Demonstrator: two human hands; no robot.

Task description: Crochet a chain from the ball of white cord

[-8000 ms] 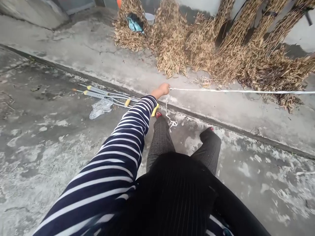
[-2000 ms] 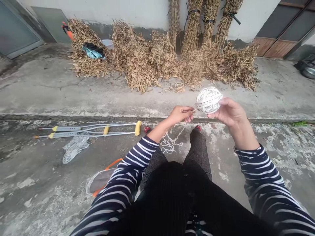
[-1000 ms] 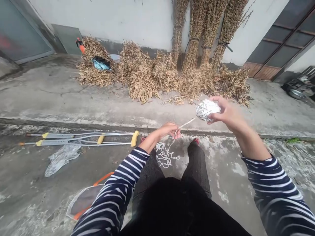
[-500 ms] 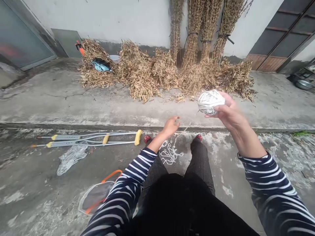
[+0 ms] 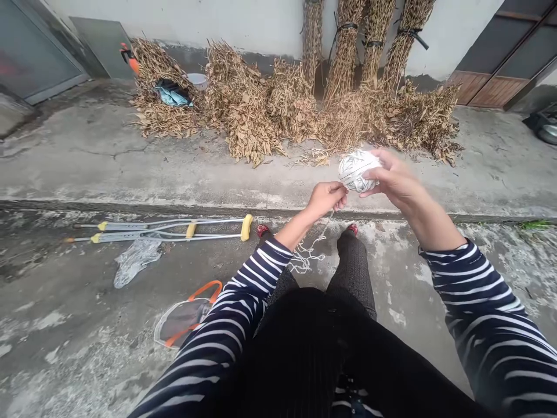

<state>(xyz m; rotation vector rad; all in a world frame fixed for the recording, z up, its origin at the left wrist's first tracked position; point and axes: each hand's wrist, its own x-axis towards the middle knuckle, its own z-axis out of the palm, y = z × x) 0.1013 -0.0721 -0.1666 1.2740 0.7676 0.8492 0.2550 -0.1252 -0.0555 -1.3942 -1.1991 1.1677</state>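
My right hand (image 5: 394, 179) grips a ball of white cord (image 5: 357, 169), its fingers wrapped round the right side. Close to the ball's lower left, my left hand (image 5: 327, 198) is closed in a pinch, with the cord at its fingertips. From there a strand hangs down to a loose tangle of the same white cord (image 5: 304, 257) on the ground between my feet. Red shoes (image 5: 352, 230) show at the ends of my dark trousers.
A pair of crutches (image 5: 209, 237) and a clear plastic bag (image 5: 137, 261) lie at left. Nearer is an orange-handled mesh bag (image 5: 180, 322). Beyond a low concrete step (image 5: 174, 180), heaps of dried plants (image 5: 256, 110) and tied upright bundles (image 5: 346, 52) line the wall.
My left hand has moved right and up to the ball and closed in a pinch by it. My right hand has brought the ball slightly left and up.
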